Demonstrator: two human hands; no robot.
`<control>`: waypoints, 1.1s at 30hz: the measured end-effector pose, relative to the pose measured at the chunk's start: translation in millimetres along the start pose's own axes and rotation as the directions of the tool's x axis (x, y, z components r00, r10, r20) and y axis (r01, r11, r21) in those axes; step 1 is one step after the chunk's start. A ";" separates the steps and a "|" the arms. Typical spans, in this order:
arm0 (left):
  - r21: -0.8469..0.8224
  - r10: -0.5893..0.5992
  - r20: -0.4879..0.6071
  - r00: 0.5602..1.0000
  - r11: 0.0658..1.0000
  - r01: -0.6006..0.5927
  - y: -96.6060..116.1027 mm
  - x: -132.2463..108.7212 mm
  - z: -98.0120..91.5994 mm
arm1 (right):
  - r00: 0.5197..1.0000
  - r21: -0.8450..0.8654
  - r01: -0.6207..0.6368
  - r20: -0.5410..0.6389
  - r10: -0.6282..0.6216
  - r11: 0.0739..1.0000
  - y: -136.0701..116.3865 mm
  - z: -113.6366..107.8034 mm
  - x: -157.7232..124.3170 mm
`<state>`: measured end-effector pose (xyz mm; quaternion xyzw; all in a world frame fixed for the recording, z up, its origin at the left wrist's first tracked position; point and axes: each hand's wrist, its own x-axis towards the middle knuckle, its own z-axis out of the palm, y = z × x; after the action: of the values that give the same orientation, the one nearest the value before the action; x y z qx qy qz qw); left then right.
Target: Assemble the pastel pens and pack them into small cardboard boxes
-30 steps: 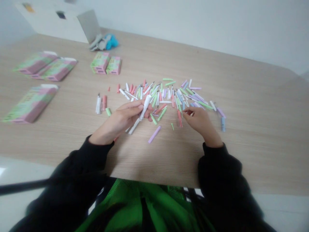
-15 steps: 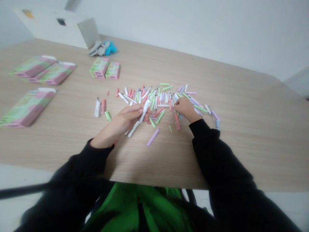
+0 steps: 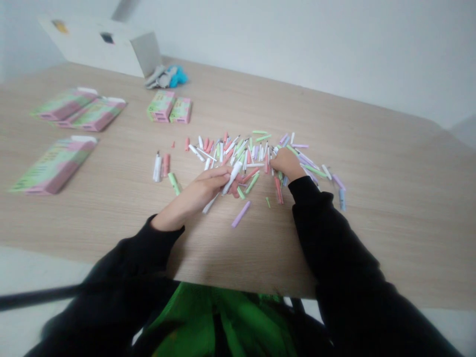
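Observation:
My left hand (image 3: 206, 191) is closed round a white pen barrel (image 3: 233, 176), tilted, its upper end pointing up and right. My right hand (image 3: 288, 163) reaches down into the right side of a spread of loose pen parts, its fingers pinched together; what they hold is hidden. Among the parts are a white stick with a dark tip (image 3: 266, 148), a green tube (image 3: 252, 183) and a red tube (image 3: 278, 190). A purple tube (image 3: 241, 214) lies nearer to me, with a small green clip-like piece (image 3: 268, 202) to its right.
Left of the spread lie a white pen piece (image 3: 157, 167), a red piece (image 3: 166, 165) and a green tube (image 3: 174, 183). Several pink-and-green boxes (image 3: 55, 166) sit farther left. Behind are small boxes (image 3: 181, 110), a grey-and-blue cloth (image 3: 163, 78) and a white carton (image 3: 100, 49).
The view has shifted slightly, so most things appear farther right. My left hand still holds the white barrel, now tilted more. My right hand stays low among the pen parts.

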<state>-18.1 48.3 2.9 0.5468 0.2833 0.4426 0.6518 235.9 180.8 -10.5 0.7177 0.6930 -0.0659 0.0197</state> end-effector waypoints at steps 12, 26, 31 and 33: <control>0.078 0.012 0.031 0.999 0.997 -0.014 -13.7 5.2 -2.4 | 0.988 0.121 0.014 -0.153 0.005 0.993 -3.3 -35.0 -16.8; 0.031 -0.014 0.155 0.988 0.999 0.009 -6.9 -1.4 13.7 | 0.854 0.797 0.514 -0.445 -0.268 0.316 -48.9 -63.0 -139.5; 0.064 0.006 0.176 0.984 0.998 -0.018 -10.8 0.4 9.9 | 0.810 0.774 0.587 -0.556 -0.187 0.238 -44.1 -63.3 -139.9; 0.062 0.002 0.186 0.983 0.998 -0.014 -11.5 0.4 9.4 | 0.808 0.777 0.589 -0.563 -0.173 0.222 -43.9 -64.3 -140.1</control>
<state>-6.8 44.3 -5.9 0.6073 0.2328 0.3831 0.6559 192.1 51.2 73.1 0.3953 0.6724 -0.3200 -0.5378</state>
